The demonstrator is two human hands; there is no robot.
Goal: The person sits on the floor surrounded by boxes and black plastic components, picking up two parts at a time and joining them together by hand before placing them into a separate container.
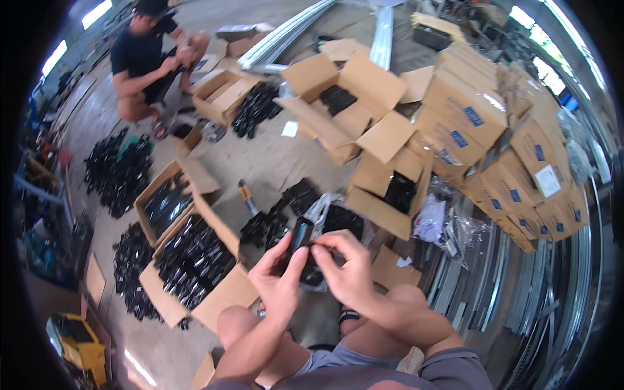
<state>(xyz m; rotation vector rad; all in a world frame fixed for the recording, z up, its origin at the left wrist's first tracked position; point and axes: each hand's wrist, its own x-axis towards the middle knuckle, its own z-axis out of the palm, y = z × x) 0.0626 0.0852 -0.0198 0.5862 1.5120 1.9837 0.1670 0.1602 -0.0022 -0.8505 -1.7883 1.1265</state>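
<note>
Black part (301, 233) was at frame centre, long and narrow, roughly upright with top leaning right. Left hand (275, 272) had it gripped between thumb and fingers, upper end sticking out past them. Right hand (348, 268) was at the part's right edge, thumb and fingertips brought together; couldn't tell if they pinched the part or something small.

Edges: clear plastic bag (317, 211) with black pieces sat just behind the hands in view, so tight there. Open carton (224, 300) full of black parts at lower left, flap reaching near the left forearm. Second open carton (200, 175) adjoined it above. On the right, carton with raised flaps (376, 209) stood near the right hand; metal profiles (504, 286) ran along the lower right.

Room: widest bit was the concrete floor (260, 162), upper centre-left, between the left cartons and the big open carton (372, 81). Orange-handled tool (245, 194) lay at its near side. Co-worker (142, 55) squatted upper left, well apart from the hands.
</note>
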